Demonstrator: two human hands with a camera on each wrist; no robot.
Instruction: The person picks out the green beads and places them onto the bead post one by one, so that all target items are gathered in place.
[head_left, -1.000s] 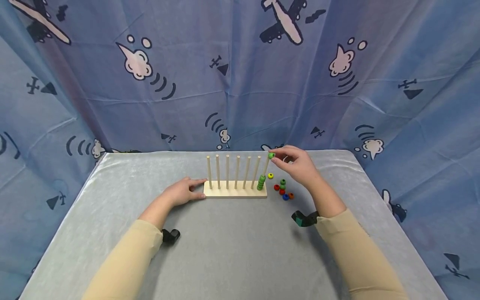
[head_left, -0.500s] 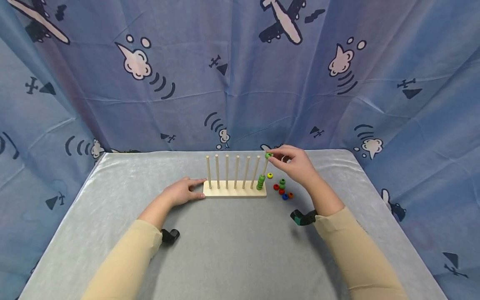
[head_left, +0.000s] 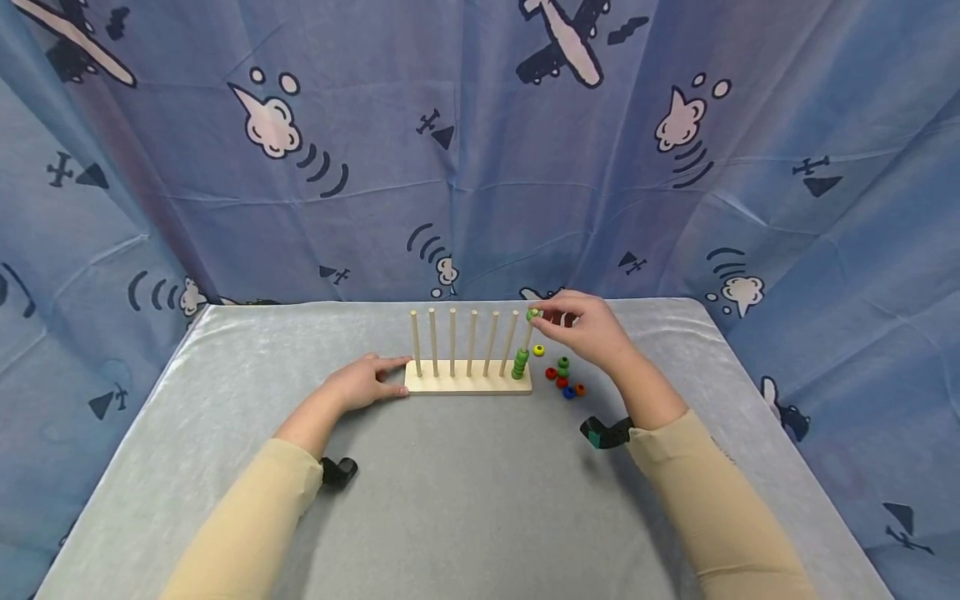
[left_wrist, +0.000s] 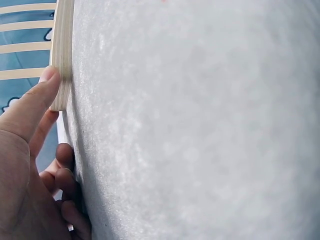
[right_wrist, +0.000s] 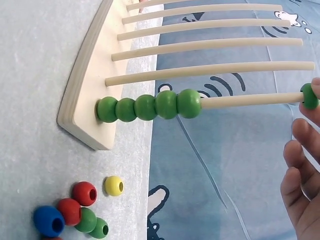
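Note:
A light wooden peg board (head_left: 467, 384) with a row of upright pegs stands on the table. My left hand (head_left: 358, 383) holds its left end between thumb and index finger; in the left wrist view the thumb (left_wrist: 48, 75) lies on the base's front edge. At the top of the rightmost peg (right_wrist: 250, 99), my right hand (head_left: 588, 325) pinches a green bead (right_wrist: 309, 96), which sits right at the peg's tip. Several green beads (right_wrist: 166, 104) are stacked low on that same peg. The other pegs carry no beads.
Loose beads lie right of the board: a yellow bead (head_left: 538, 350), red beads (right_wrist: 84, 193), green beads (right_wrist: 86, 220), a blue bead (right_wrist: 49, 221) and an orange bead (head_left: 580, 389). A blue patterned curtain (head_left: 480, 167) hangs behind the grey-covered table (head_left: 465, 500).
My right hand has brought the green bead slightly left and onto the tip of the rightmost peg. My left hand keeps its hold on the board's end.

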